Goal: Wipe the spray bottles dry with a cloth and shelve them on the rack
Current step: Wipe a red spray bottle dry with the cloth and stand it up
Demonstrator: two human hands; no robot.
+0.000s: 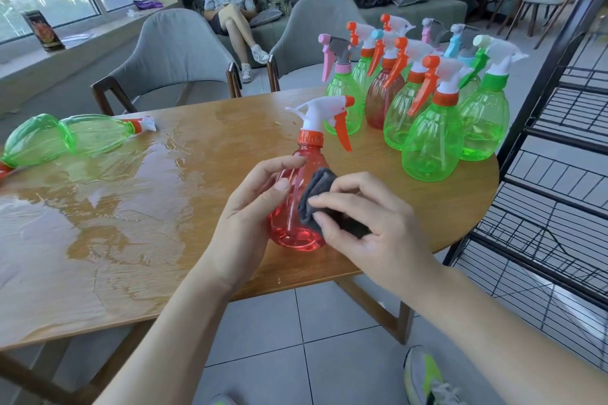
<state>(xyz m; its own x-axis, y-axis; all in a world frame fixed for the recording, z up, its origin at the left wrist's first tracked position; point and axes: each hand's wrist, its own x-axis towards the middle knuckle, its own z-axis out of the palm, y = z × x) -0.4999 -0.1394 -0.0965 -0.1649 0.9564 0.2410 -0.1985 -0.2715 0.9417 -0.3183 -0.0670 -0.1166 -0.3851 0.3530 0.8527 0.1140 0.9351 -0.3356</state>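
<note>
A red spray bottle (pixel 289 223) with a white head and orange trigger stands upright near the front edge of the wooden table (pixel 148 207). My left hand (pixel 250 207) grips its left side. My right hand (pixel 368 220) holds a dark grey cloth (pixel 316 200) pressed against the bottle's right side. Several upright spray bottles (pixel 431 128), mostly green, cluster at the table's far right. Two green bottles (pixel 65 138) lie on their sides at the far left. The black wire rack (pixel 559 148) stands just right of the table.
A wide puddle of water (pixel 108 194) covers the left half of the table. Two grey chairs (pixel 174 56) stand behind the table. A person (pixel 230 6) sits on a sofa further back. My shoe (pixel 427 378) is on the tiled floor below.
</note>
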